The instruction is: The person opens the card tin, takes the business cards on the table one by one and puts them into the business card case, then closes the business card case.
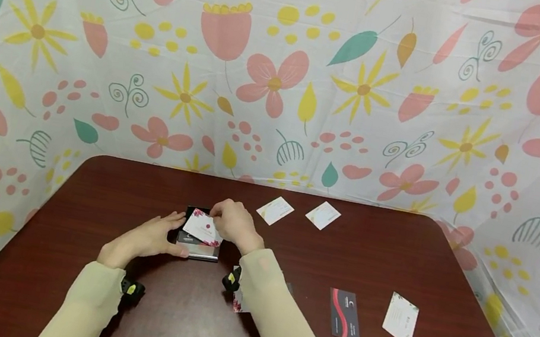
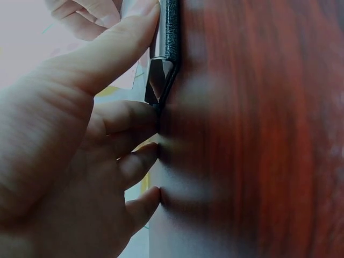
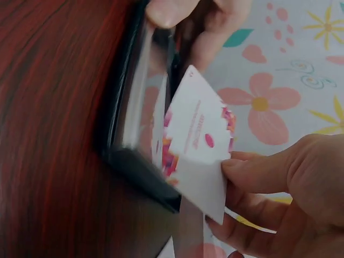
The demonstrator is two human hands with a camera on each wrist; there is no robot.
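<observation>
A black business card holder [image 1: 190,212] with a shiny metal front flap lies open on the table, with a dark card [image 1: 189,238] inside. My left hand [image 1: 149,237] holds its left side: the thumb rests on the metal flap, and the other fingers touch the table along the edge. Between thumb and fingers, my right hand [image 1: 236,224] pinches a white business card [image 3: 201,137] with pink and purple corner patterns. That card is tilted over the holder; in the right wrist view its lower corner points away from the case.
Two white cards [image 1: 275,210] [image 1: 323,215] lie at the back of the brown table [image 1: 288,250]. To the right are a dark card with a red wave [image 1: 345,314] and a white leaf-edged card [image 1: 401,319]. Another card [image 1: 241,303] is partly hidden under my right forearm.
</observation>
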